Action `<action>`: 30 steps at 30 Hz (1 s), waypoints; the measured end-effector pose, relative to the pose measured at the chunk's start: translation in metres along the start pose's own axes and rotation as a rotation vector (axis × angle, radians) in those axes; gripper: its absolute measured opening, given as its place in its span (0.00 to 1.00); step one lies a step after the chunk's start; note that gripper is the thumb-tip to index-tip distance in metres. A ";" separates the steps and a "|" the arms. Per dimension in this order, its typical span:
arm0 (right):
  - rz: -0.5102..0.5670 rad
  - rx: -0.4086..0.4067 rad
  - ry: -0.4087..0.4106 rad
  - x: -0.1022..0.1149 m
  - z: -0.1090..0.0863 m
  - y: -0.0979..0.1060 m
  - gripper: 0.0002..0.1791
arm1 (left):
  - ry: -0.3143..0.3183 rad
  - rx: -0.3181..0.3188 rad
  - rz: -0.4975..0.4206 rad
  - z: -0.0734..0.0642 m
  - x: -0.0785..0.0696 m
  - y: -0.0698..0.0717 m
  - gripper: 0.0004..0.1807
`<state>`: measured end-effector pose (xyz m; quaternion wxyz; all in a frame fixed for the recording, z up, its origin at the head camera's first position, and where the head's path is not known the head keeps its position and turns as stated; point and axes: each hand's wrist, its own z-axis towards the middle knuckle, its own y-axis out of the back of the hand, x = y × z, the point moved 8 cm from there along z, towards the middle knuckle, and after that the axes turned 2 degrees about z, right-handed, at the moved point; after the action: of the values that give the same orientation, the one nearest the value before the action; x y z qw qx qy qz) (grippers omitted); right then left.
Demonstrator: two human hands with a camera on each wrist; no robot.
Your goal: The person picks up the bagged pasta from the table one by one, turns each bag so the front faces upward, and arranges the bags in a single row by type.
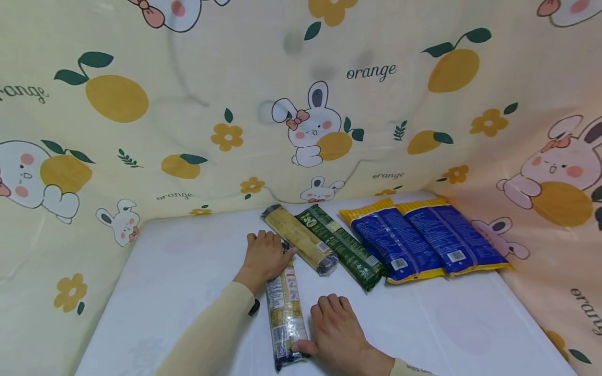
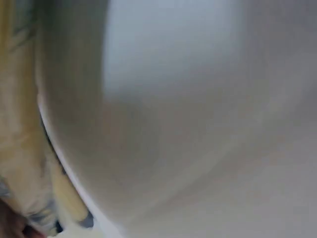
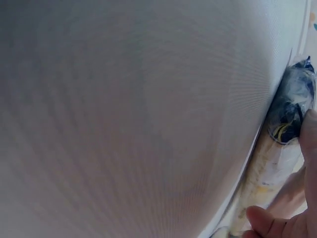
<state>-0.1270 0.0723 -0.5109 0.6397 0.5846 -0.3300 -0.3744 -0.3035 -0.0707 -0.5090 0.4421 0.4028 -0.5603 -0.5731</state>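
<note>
A long clear-wrapped noodle pack [image 1: 286, 300] with dark ends and white labels lies lengthwise on the white table. At its far end, my left hand [image 1: 265, 258] grips it, fingers on the left and thumb across to the right. Beside the near end, my right hand [image 1: 340, 334] lays its thumb on the pack, with the other fingers bent to the right of it. The right wrist view shows the pack's dark blue end [image 3: 292, 104] close by that hand's fingers [image 3: 265, 220]. The left wrist view shows mostly blurred white table [image 2: 198, 148].
Another yellowish noodle pack [image 1: 301, 237] lies slanted just beyond the left hand. A green pack [image 1: 345, 248] adjoins it. Further right, two blue packs with yellow ends, one [image 1: 400, 243] overlapping the other [image 1: 456, 237], lie near the patterned cloth backdrop [image 1: 235, 78].
</note>
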 end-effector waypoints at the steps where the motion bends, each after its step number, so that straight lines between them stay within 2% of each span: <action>1: 0.001 0.002 -0.006 -0.001 0.001 0.000 0.48 | -0.004 -0.033 -0.004 -0.001 0.002 0.006 0.42; 5: -0.005 -0.008 -0.028 -0.005 0.006 0.002 0.48 | -0.029 -0.209 -0.033 0.000 0.008 0.032 0.37; 7: -0.014 -0.050 -0.031 -0.006 0.011 0.006 0.47 | -0.052 -0.313 -0.059 -0.001 0.010 0.046 0.36; 13: -0.015 -0.152 -0.037 -0.009 0.027 0.015 0.47 | -0.152 -0.650 -0.128 -0.012 0.018 0.087 0.36; 16: 0.020 -0.171 -0.055 -0.011 0.033 0.016 0.44 | -0.199 -0.771 -0.158 -0.018 0.021 0.103 0.35; 20: 0.080 -0.181 -0.042 -0.006 0.038 0.017 0.38 | -0.257 -0.851 -0.189 -0.022 0.020 0.114 0.34; 24: 0.170 -0.177 -0.028 0.000 0.039 0.017 0.32 | -0.298 -0.874 -0.212 -0.023 0.016 0.119 0.34; 27: 0.219 -0.171 -0.044 0.001 0.039 0.017 0.31 | -0.312 -0.863 -0.209 -0.025 0.009 0.126 0.31; 30: 0.215 -0.200 -0.057 -0.001 0.038 0.021 0.32 | -0.269 -0.811 -0.196 -0.026 -0.001 0.137 0.28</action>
<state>-0.1584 0.0551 -0.4865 0.7216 0.4683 -0.3698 -0.3511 -0.2705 -0.0750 -0.3731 0.4311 0.1698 -0.3019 -0.8332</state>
